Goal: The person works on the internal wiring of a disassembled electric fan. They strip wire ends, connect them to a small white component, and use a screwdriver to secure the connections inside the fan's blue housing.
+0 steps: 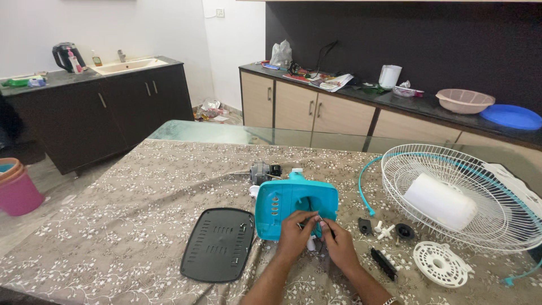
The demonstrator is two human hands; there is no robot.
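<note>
Teal plastic fan housing (294, 208) is sitting near the middle of the cloth-covered table (113, 226), and both hands are working at its near, lower edge. Left hand (294, 236) is curling its fingers in against the shell, thumb and forefinger seemingly pinching a small pale part at the opening; whether the grip is fully closed cannot be told from here. Right hand (340, 244) is coming in from the other side, fingers bent and pressed toward the same spot, fingertips meeting the left hand's. Both wrists are angling inward, forearms entering from the bottom edge of the view, palms mostly down. Judging by look, the housing is a thin moulded shell: light, stiff, smooth enough to slide on the cloth, and likely to crack at the slotted vents or clip tabs if levered. Best hold looks like the solid side walls or the rim of the central opening, not the vents. A grey motor (261, 172) with wires is lying just behind the housing. A black slotted base plate (219, 244) is lying flat just to the left. To the right, small black and white fittings (389, 230) are scattered on the cloth, a round white disc (440, 264) is lying nearer the edge, and a white wire fan guard (457, 195) is resting beyond them.
</note>
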